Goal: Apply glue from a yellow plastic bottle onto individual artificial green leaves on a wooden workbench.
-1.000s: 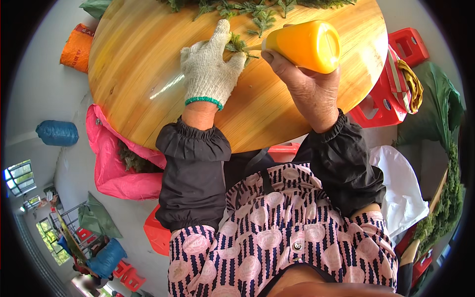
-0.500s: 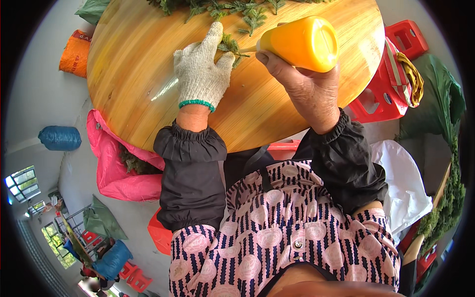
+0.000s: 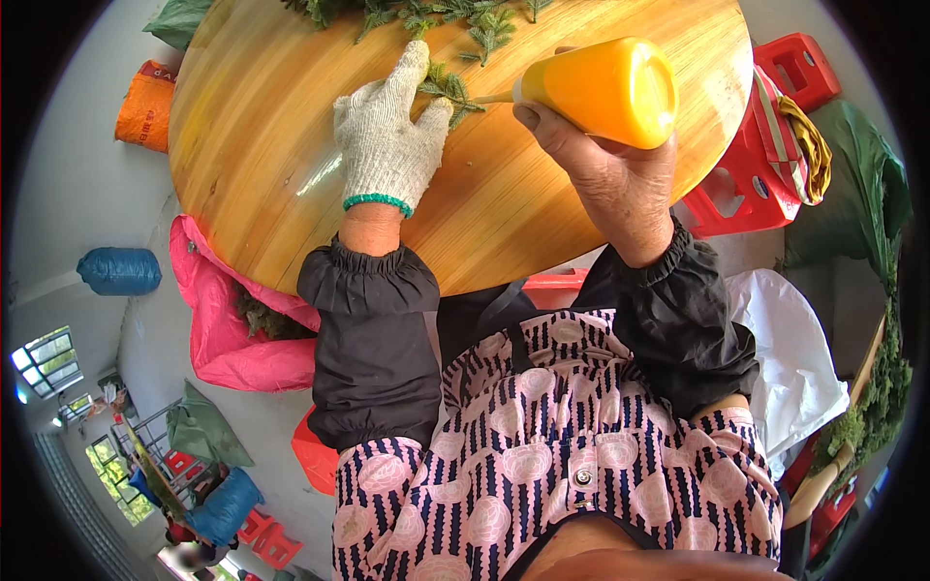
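Note:
My left hand (image 3: 386, 145), in a white knitted glove with a green cuff, holds a small green needle-leaved sprig (image 3: 448, 85) by its thumb and index finger. The fingertips' grip underneath is partly hidden. My bare right hand (image 3: 610, 169) is wrapped round a yellow squeeze bottle (image 3: 591, 89), tilted on its side with its base toward me. Its thin nozzle points left, and the tip is at the sprig's stem end. Both hands are over a round wooden table (image 3: 281, 184). More green sprigs (image 3: 489, 34) lie at the table's far edge.
A pink sack (image 3: 208, 329) with greenery inside sits at the table's near left. Red stools (image 3: 741, 194), a green sack (image 3: 848, 184) and a white bag (image 3: 790, 368) are at the right. Another person's arm (image 3: 814, 489) touches greenery (image 3: 877, 397) at the lower right.
The bottle and my right hand have shifted slightly right and toward me. My left hand with the sprig has moved slightly left. The other person's arm at lower right has reached farther forward.

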